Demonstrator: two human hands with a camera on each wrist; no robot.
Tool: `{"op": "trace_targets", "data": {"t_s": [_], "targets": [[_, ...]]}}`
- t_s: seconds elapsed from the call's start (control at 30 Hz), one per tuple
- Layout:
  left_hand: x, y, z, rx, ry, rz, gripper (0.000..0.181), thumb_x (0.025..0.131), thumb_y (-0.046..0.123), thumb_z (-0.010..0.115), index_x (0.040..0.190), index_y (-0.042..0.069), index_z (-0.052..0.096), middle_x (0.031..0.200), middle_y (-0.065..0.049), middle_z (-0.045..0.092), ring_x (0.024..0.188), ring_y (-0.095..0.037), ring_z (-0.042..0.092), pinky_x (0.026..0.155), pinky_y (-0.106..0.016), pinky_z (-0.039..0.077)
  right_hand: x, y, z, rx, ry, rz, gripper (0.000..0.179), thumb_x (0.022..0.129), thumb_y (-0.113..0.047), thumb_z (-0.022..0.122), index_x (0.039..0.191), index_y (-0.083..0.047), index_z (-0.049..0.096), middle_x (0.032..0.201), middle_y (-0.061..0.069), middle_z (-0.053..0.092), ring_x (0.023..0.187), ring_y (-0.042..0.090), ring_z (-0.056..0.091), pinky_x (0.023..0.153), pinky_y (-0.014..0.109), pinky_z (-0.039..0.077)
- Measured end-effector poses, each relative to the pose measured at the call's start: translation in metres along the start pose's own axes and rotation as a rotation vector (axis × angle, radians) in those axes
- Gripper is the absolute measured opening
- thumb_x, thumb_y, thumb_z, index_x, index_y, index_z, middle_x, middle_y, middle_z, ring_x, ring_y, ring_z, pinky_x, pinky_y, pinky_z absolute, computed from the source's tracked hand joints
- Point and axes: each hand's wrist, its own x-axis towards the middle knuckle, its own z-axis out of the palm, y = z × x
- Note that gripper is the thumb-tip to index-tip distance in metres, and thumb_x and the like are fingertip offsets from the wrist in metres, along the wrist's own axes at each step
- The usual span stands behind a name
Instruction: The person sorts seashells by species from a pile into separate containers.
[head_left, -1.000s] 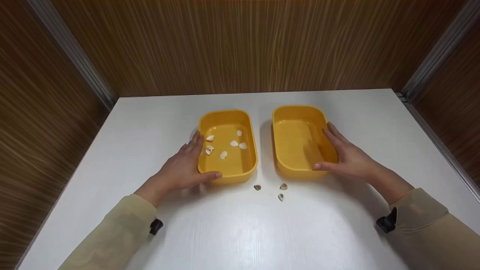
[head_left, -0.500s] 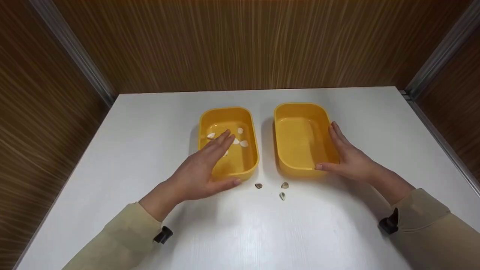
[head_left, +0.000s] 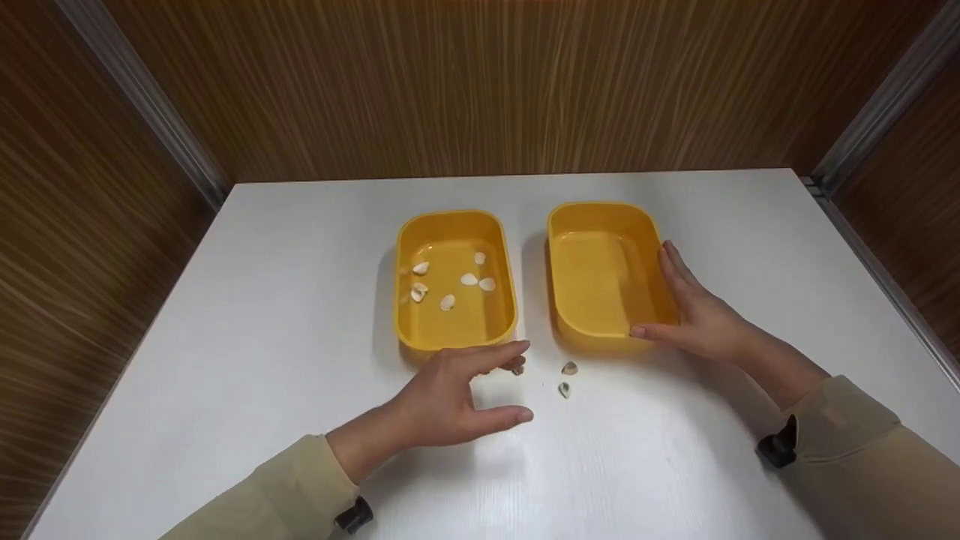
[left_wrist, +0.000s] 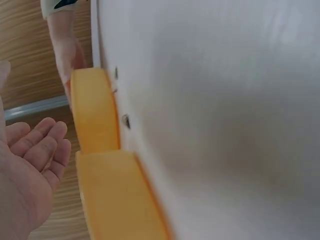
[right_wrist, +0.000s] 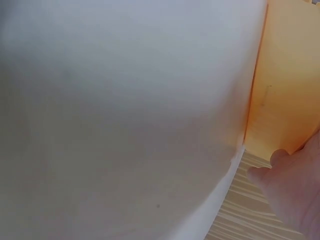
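In the head view my left hand (head_left: 450,397) hovers over the table in front of the left yellow container (head_left: 455,346), thumb and forefinger spread apart. Its fingertips reach over a small dark seashell (head_left: 517,370), partly hidden by them. Several white seashells (head_left: 448,302) lie inside that container. My right hand (head_left: 701,315) rests against the outer right side of the right yellow container (head_left: 600,259), fingers straight along the wall and thumb at the near rim. Two more small shells, one greyish brown shell (head_left: 570,368) and one greenish shell (head_left: 565,390), lie just in front of it.
A white table (head_left: 300,285) carries both containers, side by side with a narrow gap. Brown wood-grain panels (head_left: 510,90) rise behind it and at both sides. Metal strips (head_left: 150,97) run along the corners.
My left hand has left the left container's side, passed over its near end, and come down to the right, above the dark shell. My right hand stays at its container.
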Motion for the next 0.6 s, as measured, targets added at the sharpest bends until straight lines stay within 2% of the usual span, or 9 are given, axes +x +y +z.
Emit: {"op": "trace_targets", "data": {"t_s": [0.07, 0.13, 0.3, 0.4, 0.6], "targets": [[-0.001, -0.004, 0.006, -0.034, 0.003, -0.04, 0.068, 0.094, 0.038, 0.083, 0.151, 0.008, 0.06, 0.128, -0.001, 0.075, 0.117, -0.019, 0.071, 0.098, -0.043, 0.057, 0.0, 0.0, 0.0, 0.002, 0.001, 0.001, 0.13, 0.09, -0.053, 0.083, 0.169, -0.022, -0.015, 0.175, -0.004, -0.021, 0.162, 0.039, -0.005, 0.124, 0.07, 0.012], [-0.002, -0.008, 0.012, -0.067, 0.0, -0.093, 0.068, 0.094, 0.038, 0.083, 0.151, 0.008, 0.06, 0.128, -0.003, 0.075, 0.114, -0.021, 0.072, 0.092, -0.046, 0.059, 0.001, 0.0, 0.0, 0.004, 0.002, 0.002, 0.13, 0.09, -0.052, 0.083, 0.169, -0.022, -0.014, 0.175, -0.004, -0.021, 0.162, 0.039, -0.005, 0.124, 0.07, 0.012], [-0.003, -0.021, 0.023, -0.11, -0.006, -0.164, 0.064, 0.094, 0.032, 0.084, 0.147, 0.003, 0.062, 0.13, -0.008, 0.07, 0.109, -0.023, 0.073, 0.097, -0.039, 0.058, 0.001, 0.0, 0.0, 0.009, 0.004, 0.001, 0.13, 0.089, -0.053, 0.083, 0.169, -0.022, -0.015, 0.176, -0.001, -0.021, 0.162, 0.039, -0.005, 0.124, 0.07, 0.011], [-0.001, -0.025, 0.027, -0.076, -0.008, -0.179, 0.06, 0.093, 0.029, 0.085, 0.143, 0.003, 0.064, 0.132, -0.007, 0.068, 0.105, -0.02, 0.073, 0.099, -0.032, 0.057, 0.0, 0.0, 0.0, 0.014, 0.004, -0.003, 0.13, 0.09, -0.052, 0.083, 0.169, -0.021, -0.015, 0.176, -0.002, -0.021, 0.162, 0.038, -0.006, 0.124, 0.07, 0.01], [0.004, -0.027, 0.034, 0.035, -0.025, -0.183, 0.051, 0.096, 0.025, 0.082, 0.14, 0.004, 0.067, 0.135, -0.003, 0.066, 0.094, -0.016, 0.068, 0.089, -0.027, 0.057, -0.001, 0.0, 0.0, 0.014, 0.008, -0.02, 0.129, 0.09, -0.05, 0.083, 0.169, -0.019, -0.014, 0.175, -0.005, -0.021, 0.162, 0.038, -0.006, 0.124, 0.07, 0.01]]}}
